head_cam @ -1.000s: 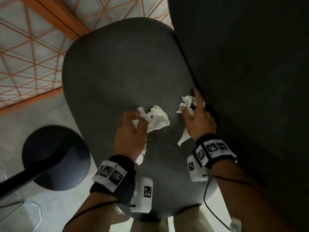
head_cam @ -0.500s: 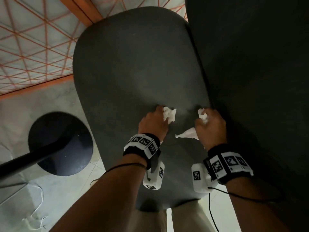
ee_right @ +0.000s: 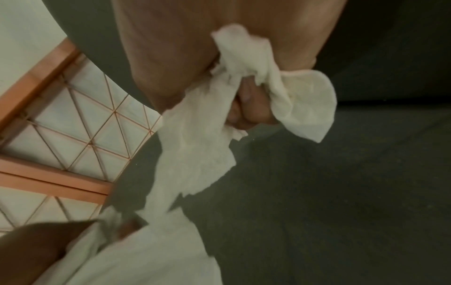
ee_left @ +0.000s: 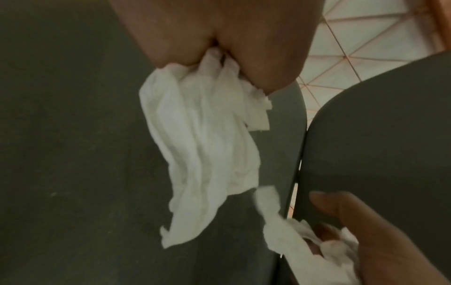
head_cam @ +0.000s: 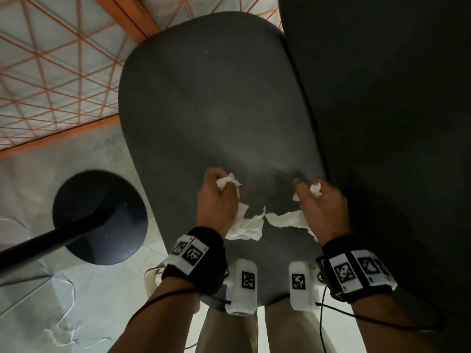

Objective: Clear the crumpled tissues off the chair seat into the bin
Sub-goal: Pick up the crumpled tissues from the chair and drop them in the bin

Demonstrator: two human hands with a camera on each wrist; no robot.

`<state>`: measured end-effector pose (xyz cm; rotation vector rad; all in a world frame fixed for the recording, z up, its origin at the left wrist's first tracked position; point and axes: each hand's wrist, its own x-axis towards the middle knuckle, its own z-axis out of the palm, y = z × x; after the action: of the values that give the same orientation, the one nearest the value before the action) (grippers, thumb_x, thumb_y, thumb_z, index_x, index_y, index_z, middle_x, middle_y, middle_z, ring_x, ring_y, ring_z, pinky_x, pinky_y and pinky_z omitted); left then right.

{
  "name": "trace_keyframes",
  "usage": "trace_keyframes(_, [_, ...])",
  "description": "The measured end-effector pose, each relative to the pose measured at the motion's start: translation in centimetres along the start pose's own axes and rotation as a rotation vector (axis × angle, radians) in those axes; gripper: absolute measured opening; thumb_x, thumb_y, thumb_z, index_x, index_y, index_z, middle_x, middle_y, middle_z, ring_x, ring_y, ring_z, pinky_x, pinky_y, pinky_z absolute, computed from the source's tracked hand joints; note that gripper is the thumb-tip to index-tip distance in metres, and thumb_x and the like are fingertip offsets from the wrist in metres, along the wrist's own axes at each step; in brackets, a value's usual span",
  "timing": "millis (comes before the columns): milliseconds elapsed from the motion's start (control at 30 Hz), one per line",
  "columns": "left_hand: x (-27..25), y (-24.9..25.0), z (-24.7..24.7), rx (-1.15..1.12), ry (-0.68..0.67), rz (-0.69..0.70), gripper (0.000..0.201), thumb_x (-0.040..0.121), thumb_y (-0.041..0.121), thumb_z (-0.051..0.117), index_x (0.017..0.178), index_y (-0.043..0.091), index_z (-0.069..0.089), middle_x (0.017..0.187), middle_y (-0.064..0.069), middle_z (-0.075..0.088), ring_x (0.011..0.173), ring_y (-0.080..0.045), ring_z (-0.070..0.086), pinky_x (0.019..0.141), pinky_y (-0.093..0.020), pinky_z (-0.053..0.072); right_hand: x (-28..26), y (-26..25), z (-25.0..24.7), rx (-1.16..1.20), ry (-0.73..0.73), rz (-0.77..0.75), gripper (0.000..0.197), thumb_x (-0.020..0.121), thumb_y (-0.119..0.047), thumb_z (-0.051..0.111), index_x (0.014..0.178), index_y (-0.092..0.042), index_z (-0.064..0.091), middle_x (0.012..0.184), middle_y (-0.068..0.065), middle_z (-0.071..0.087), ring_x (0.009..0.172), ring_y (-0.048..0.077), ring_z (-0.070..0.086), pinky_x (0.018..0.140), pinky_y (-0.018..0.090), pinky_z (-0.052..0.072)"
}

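Note:
My left hand (head_cam: 216, 197) grips a crumpled white tissue (head_cam: 244, 226) above the near part of the dark grey chair seat (head_cam: 204, 103); its loose end hangs from the fist (ee_left: 202, 146). My right hand (head_cam: 321, 205) grips a second white tissue (head_cam: 285, 220), whose tail trails toward the left one (ee_right: 195, 146). Both fists hover side by side, a little apart, near the seat's front. The rest of the seat surface shows no other tissue. No bin shows in any view.
The dark chair back (head_cam: 382, 123) rises at the right. A black round base with a pole (head_cam: 99, 217) stands on the pale floor at the left. An orange wire grid (head_cam: 51, 80) lies beyond it. White cord (head_cam: 63, 314) trails on the floor.
Both hands closed round the tissues and drew them back toward me, off the seat's middle. The tissues now dangle from the fists.

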<state>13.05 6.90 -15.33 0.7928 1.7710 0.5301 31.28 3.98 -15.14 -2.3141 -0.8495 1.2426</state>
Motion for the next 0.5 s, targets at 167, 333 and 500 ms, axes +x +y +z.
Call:
trace_keyframes(167, [-3.2, -2.4, -3.1, -0.106, 0.012, -0.119, 0.026, 0.085, 0.001, 0.043, 0.086, 0.023, 0.054, 0.075, 0.002, 0.057, 0.067, -0.016, 0.055, 0.06, -0.026, 0.048, -1.5, 1.2, -0.6, -0.031, -0.031, 0.055, 0.031, 0.079, -0.007, 0.064, 0.055, -0.007, 0.045, 0.052, 0.007, 0.046, 0.052, 0.019, 0.046, 0.049, 0.028, 0.038])
trace_keyframes(333, [-5.4, -5.0, -5.1, -0.087, -0.09, -0.322, 0.028, 0.071, 0.018, 0.066, 0.091, 0.031, 0.053, 0.091, -0.001, 0.062, 0.084, -0.022, 0.061, 0.077, -0.037, 0.049, -2.9, 2.7, -0.8, 0.118, -0.106, 0.165, 0.041, 0.082, 0.004, 0.063, 0.062, -0.029, 0.05, 0.082, 0.017, 0.061, 0.071, 0.032, 0.064, 0.061, 0.039, 0.055])
trace_keyframes(500, [-6.7, -6.4, -6.5, -0.101, -0.143, -0.343, 0.036, 0.06, 0.013, 0.062, 0.088, 0.035, 0.054, 0.089, -0.007, 0.061, 0.085, -0.028, 0.059, 0.078, -0.038, 0.048, -3.8, 2.5, 0.0, 0.231, -0.185, 0.098, 0.041, 0.09, 0.012, 0.04, 0.081, -0.027, 0.043, 0.109, 0.004, 0.055, 0.071, 0.028, 0.066, 0.062, 0.041, 0.058])
